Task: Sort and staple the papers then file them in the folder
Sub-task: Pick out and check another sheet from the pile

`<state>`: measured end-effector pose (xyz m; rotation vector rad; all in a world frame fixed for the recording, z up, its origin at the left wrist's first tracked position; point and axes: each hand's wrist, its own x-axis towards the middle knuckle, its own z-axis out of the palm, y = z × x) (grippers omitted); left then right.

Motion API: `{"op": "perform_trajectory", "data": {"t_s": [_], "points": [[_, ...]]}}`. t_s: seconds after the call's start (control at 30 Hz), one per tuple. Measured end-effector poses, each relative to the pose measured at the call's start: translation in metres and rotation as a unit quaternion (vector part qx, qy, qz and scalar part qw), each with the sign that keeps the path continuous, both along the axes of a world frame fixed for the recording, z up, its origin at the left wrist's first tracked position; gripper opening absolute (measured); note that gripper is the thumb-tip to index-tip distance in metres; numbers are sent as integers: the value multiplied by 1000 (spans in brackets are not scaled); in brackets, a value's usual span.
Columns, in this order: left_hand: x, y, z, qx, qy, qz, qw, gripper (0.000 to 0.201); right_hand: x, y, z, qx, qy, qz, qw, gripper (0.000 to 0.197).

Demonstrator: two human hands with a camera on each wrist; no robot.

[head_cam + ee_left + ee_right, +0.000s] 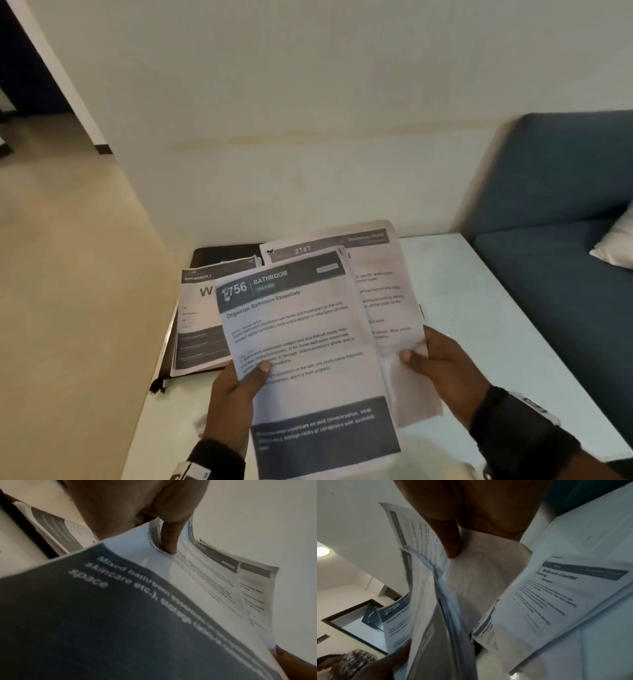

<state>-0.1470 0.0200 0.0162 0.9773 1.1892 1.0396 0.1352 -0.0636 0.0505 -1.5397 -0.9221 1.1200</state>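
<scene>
I hold a fanned sheaf of printed papers above the white table (479, 308). The front sheet (301, 342) is headed "1756 BATHROOM"; my left hand (239, 383) pinches its left edge, thumb on top, and the left wrist view shows that thumb (169, 539) pressing the page (197, 574). My right hand (431, 359) grips the right edge of the rear sheets (387, 291), thumb in front. A black folder (219, 253) lies open at the table's far left with a "BEDROOM" paper stack (198, 318) on it. In the right wrist view another stack (556, 595) titled "Bathroom Counter" lies on the table.
A white wall (308, 137) stands right behind the table. A blue sofa (565, 222) with a white cushion (616, 243) borders the table's right side. Beige floor (68, 274) lies to the left.
</scene>
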Motion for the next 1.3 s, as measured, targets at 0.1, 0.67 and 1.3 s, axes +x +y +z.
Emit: {"op": "perform_trajectory", "data": {"t_s": [0.1, 0.67, 1.3], "points": [[1, -7, -6, -7, 24, -4, 1000, 15, -21, -7, -4, -6, 27, 49, 998, 26], [8, -17, -23, 98, 49, -67, 992, 41, -43, 1, -54, 8, -92, -32, 995, 17], [14, -20, -31, 94, 93, 27, 991, 21, -25, 28, -78, -84, 71, -115, 987, 49]]}}
